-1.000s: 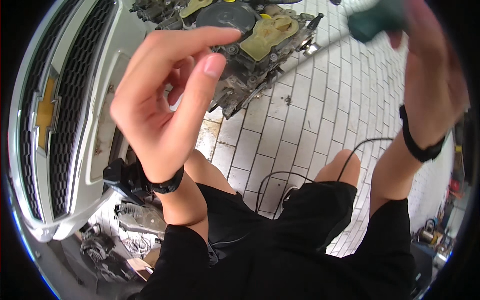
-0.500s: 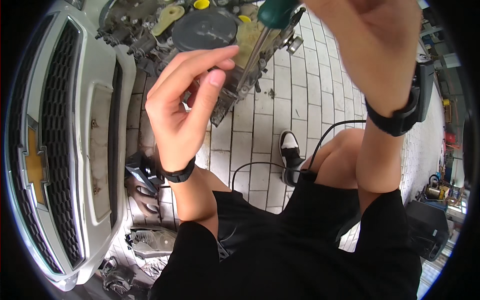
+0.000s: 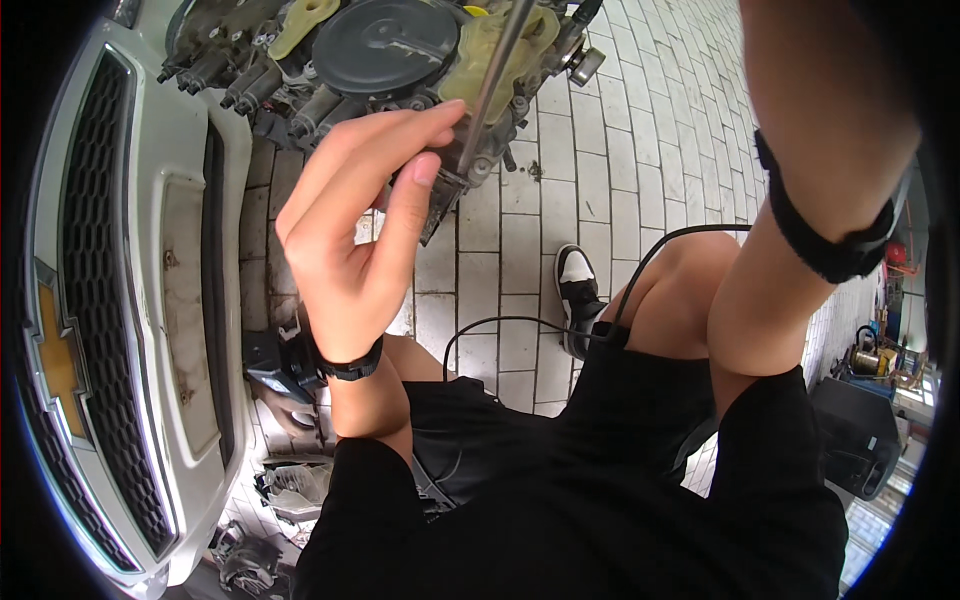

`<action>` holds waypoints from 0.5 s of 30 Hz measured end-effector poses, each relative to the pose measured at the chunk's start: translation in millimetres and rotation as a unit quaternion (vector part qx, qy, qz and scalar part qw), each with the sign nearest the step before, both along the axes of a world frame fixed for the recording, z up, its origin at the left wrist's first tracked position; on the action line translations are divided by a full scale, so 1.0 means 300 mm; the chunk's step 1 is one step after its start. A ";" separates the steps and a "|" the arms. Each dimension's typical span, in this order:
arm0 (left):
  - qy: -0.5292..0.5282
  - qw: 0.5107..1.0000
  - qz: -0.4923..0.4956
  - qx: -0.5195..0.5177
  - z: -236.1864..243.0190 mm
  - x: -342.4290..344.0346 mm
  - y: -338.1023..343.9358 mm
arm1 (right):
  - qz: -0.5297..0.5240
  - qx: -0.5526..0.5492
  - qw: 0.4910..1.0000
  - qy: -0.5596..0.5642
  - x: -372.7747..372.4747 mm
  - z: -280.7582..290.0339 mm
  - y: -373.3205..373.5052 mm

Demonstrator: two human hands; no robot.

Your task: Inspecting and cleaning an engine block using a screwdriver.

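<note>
While the lower end of a slim metal shaft [image 3: 497, 75] meets the near corner of a grimy engine assembly [image 3: 318, 108], we judge the work on that corner to be under way rather than finished. The shaft leans across a yellowish cover [image 3: 532, 48], and its upper end runs out past the top edge of the view. Our left hand [image 3: 345, 225] is beside its lower part, with thumb and forefinger well apart in a loose, half-curled pose; we see nothing gripped there, and whether a fingertip brushes the metal we cannot tell. Of our right hand [image 3: 828, 85] only the part above the wrist shows, high on the right, so how far its fingers are closed, and on what, we cannot tell. As for what is done, the yellowish cover and the round dark cover [image 3: 385, 48] both sit on the assembly, and no loose fastener shows at our fingers. We cannot make out whether the shaft's end is seated in anything or has turned anything, so how much is left stays unknown. To our left is a white car front [image 3: 170, 140]; below the assembly, a black cable [image 3: 510, 319] loops over the tiled floor [image 3: 630, 140].
</note>
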State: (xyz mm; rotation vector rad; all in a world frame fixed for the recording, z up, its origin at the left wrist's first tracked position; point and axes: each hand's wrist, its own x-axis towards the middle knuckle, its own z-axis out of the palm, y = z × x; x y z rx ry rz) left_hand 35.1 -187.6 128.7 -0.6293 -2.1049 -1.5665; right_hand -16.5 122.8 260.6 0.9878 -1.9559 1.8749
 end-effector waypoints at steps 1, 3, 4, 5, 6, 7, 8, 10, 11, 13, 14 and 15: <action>0.001 1.000 -0.001 0.000 -0.004 -0.002 -0.004 | 0.005 -0.014 1.000 -0.001 0.010 0.007 0.003; 0.044 0.999 0.014 -0.008 -0.015 -0.009 -0.012 | 0.005 -0.032 0.999 -0.002 0.005 0.013 0.023; 0.045 0.999 0.012 -0.007 -0.011 -0.010 -0.008 | 0.007 -0.036 0.999 -0.004 0.006 0.012 0.025; 0.039 0.999 0.029 -0.024 0.000 -0.009 -0.003 | 0.006 -0.042 0.999 -0.005 0.013 0.005 0.018; 0.033 0.998 0.046 -0.042 0.007 -0.009 0.002 | 0.007 -0.046 0.999 -0.007 0.013 0.000 0.018; 0.033 0.998 0.045 -0.041 0.009 -0.013 0.008 | 0.006 -0.046 0.999 -0.007 0.010 -0.003 0.021; 0.061 0.995 0.054 -0.052 0.004 -0.017 0.010 | 0.008 -0.053 0.999 -0.010 0.005 -0.014 0.021; 0.089 0.992 0.061 -0.061 -0.001 -0.027 0.017 | 0.007 -0.059 0.998 -0.011 0.006 -0.011 0.031; 0.110 0.989 0.072 -0.074 -0.006 -0.032 0.019 | 0.008 -0.063 0.998 -0.011 0.008 -0.006 0.036; 0.131 0.984 0.083 -0.088 -0.013 -0.036 0.023 | 0.007 -0.070 0.997 -0.011 0.006 -0.012 0.039; 0.136 0.983 0.086 -0.087 -0.016 -0.038 0.026 | 0.009 -0.073 0.997 -0.011 0.006 -0.012 0.042; 0.141 0.982 0.089 -0.085 -0.018 -0.040 0.030 | 0.010 -0.074 0.997 -0.012 0.008 -0.016 0.036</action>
